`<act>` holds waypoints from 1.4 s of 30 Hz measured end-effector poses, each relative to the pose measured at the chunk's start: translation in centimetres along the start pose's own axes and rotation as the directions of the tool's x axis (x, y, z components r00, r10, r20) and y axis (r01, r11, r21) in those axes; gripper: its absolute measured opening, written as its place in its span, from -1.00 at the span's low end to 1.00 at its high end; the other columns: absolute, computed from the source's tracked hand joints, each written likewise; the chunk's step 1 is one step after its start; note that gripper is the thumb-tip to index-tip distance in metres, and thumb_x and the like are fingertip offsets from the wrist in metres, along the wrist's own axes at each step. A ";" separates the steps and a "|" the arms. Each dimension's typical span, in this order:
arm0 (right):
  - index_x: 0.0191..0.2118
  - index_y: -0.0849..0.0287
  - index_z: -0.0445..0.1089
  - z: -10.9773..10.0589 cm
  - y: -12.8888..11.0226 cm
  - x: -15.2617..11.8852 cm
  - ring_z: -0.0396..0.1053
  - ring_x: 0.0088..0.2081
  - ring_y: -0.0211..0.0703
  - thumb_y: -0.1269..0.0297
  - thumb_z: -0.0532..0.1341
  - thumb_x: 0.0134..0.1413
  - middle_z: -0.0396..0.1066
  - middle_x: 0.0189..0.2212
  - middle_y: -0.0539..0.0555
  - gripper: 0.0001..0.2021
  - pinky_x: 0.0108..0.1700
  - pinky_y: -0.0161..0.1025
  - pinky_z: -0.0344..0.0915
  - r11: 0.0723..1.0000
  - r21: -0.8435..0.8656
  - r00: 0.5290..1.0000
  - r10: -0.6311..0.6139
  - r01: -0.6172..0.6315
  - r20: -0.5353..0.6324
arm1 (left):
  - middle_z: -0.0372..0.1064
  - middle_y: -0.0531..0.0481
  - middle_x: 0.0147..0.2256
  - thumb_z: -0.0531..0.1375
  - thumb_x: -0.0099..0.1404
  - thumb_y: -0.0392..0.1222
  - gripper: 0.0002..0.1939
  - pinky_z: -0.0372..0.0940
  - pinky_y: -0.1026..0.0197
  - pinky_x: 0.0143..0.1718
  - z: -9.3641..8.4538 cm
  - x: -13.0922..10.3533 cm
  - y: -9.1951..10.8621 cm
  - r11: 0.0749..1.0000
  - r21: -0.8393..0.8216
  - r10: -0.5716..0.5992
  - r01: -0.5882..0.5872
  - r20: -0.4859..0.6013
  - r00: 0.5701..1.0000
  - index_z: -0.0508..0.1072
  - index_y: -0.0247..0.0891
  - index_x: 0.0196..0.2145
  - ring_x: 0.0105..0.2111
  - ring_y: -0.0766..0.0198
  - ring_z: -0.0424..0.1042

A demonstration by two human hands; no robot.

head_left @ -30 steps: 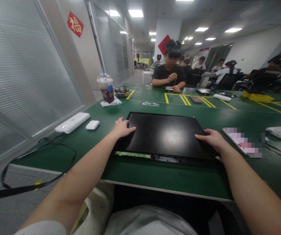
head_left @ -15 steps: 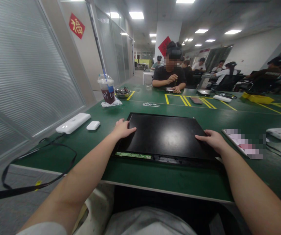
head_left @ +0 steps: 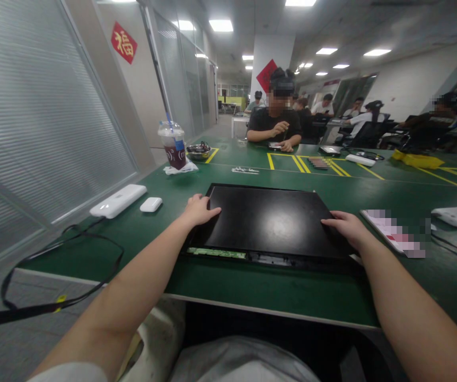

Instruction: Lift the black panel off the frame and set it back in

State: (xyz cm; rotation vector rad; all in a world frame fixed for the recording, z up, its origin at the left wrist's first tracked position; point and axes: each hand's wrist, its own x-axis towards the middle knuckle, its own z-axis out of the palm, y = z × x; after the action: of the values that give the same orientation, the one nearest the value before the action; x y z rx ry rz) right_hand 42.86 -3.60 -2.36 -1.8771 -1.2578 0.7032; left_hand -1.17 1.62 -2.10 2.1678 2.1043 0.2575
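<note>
A flat black display panel (head_left: 260,220) lies on the green table (head_left: 276,292) in front of me, its glossy face up. Along its near edge a strip of green circuit board (head_left: 217,253) shows beside a black frame. My left hand (head_left: 200,211) grips the panel's left side, thumb on the top face and fingers at the outer edge. On the right side my right hand (head_left: 345,225) holds it likewise, thumb over the edge. The fingertips under and behind both edges are hidden.
A white power bank (head_left: 119,201) with a black cable and a white earbud case (head_left: 151,205) lie at left. Behind them stand a drink cup (head_left: 173,148) and a metal bowl (head_left: 199,150). A phone (head_left: 391,233) lies at right. Another person sits across.
My right thumb has slid slightly outward, toward the panel's right edge. The panel and my left hand look the same.
</note>
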 end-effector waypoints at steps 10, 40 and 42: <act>0.00 0.24 0.52 0.1 0.6 0.5 0.51 -0.07 0.10 0.31 0.43 -0.22 0.53 -0.04 0.29 -0.47 -0.11 -0.12 0.44 0.989 0.099 0.993 0.111 -0.106 -0.047 | 0.18 -0.39 0.25 0.08 0.22 0.27 -0.22 0.10 0.03 0.20 -0.1 -0.1 0.1 1.000 -0.013 -0.003 0.003 -0.009 1.000 0.39 -0.38 0.18 0.24 -0.19 0.17; -0.07 0.12 0.56 0.0 1.1 1.1 0.44 0.05 0.06 0.36 0.36 -0.14 0.53 -0.04 0.18 -0.60 0.16 -0.07 0.29 0.996 0.046 0.990 -0.065 0.071 -0.122 | 0.20 -0.39 0.24 0.06 0.22 0.26 -0.22 0.10 0.00 0.18 -0.1 -0.2 0.1 1.000 -0.011 0.010 -0.010 0.002 1.000 0.37 -0.39 0.18 0.22 -0.19 0.17; -0.06 0.13 0.55 -0.2 1.3 1.3 0.47 0.00 0.05 0.34 0.35 -0.13 0.54 -0.06 0.18 -0.60 0.14 -0.06 0.31 0.998 0.005 0.989 -0.057 0.058 -0.138 | 0.22 -0.38 0.23 0.06 0.22 0.26 -0.24 0.11 -0.01 0.17 0.0 0.0 -0.1 1.000 -0.016 0.020 -0.020 -0.004 1.000 0.38 -0.37 0.18 0.22 -0.18 0.17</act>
State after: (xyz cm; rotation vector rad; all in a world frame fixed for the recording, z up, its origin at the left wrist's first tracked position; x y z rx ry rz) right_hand 44.17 -2.75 -3.41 -1.8411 -1.2132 0.5382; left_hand -1.22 1.58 -2.16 2.1816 2.0766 0.2799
